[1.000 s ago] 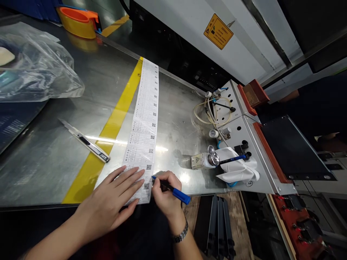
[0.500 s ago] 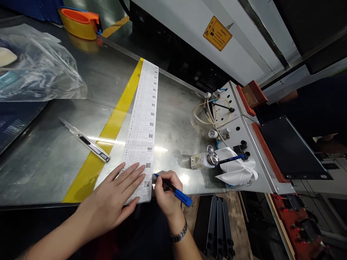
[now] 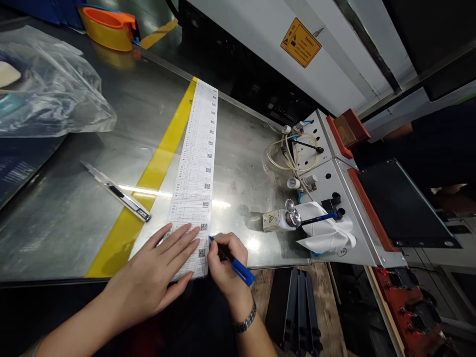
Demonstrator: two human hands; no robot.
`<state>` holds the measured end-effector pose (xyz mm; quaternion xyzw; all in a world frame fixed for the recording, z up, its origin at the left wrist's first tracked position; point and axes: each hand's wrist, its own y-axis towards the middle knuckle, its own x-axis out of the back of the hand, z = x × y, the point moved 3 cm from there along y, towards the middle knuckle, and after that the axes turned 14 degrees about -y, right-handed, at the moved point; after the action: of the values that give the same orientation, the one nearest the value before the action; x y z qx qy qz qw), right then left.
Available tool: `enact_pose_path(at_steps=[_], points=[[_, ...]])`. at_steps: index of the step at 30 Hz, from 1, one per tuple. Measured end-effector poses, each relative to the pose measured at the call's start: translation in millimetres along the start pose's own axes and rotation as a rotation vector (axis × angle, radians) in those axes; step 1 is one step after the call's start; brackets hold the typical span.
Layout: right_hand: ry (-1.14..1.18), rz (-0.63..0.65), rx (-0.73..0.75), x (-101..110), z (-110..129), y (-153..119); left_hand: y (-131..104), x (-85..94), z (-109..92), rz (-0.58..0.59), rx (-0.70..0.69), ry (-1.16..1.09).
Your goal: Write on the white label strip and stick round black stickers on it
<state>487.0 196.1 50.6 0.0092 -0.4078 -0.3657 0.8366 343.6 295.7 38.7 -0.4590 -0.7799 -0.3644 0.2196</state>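
A long strip of printed labels [image 3: 195, 163] with a column of square codes lies flat on the metal bench. My left hand [image 3: 156, 265] rests on its near end, palm down and fingers stretched out. In my right hand [image 3: 227, 267] is a blue marker pen [image 3: 241, 271], held in a writing grip. The pen's blue tip is at the strip's right edge, close to a code; I cannot tell whether it touches the paper. To the left of the strip, across yellow tape [image 3: 148, 173], lies a utility knife [image 3: 117, 192] with its blade out.
A clear plastic bag [image 3: 74, 94] sits at the left, and an orange-and-yellow tape roll [image 3: 106, 29] at the back. At right are a pump bottle [image 3: 275, 221], a white cloth [image 3: 316, 238] and grey boxes with gauges and tubing [image 3: 273, 153]. A co-worker's dark sleeve [image 3: 439, 124] shows beyond.
My right hand has shifted slightly left with the marker pen, bringing its tip to the strip's edge. My left hand has stayed in place on the labels.
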Motion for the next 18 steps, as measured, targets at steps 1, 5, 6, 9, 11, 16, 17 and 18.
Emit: enact_pose_path(at_steps=[1,5,6,9,11,16,17,18], points=[[-0.001,0.005,0.003,0.5,0.2,0.1,-0.1,-0.2,0.1,0.002,0.003,-0.001],[-0.009,0.031,0.031,2.1,2.0,1.0,-0.9,0.6,0.2,0.003,0.005,-0.002],[-0.008,0.029,0.034,2.3,2.1,1.3,-1.1,1.0,0.0,-0.001,0.003,-0.003],[-0.001,0.02,0.024,1.9,1.2,1.5,-1.2,1.6,-0.9,-0.004,-0.005,-0.006],[-0.005,0.016,0.017,1.3,0.5,1.3,-0.7,1.4,-1.7,-0.002,-0.005,-0.008],[0.042,0.034,-0.061,1.5,-0.7,-0.1,0.5,1.2,-1.4,-0.008,-0.015,-0.001],[0.066,0.037,-0.094,1.9,-1.5,-0.6,-0.3,1.4,-0.7,-0.008,-0.037,0.007],[0.087,0.036,-0.123,2.2,-2.4,-1.1,-1.8,1.8,0.2,-0.006,-0.069,0.016]])
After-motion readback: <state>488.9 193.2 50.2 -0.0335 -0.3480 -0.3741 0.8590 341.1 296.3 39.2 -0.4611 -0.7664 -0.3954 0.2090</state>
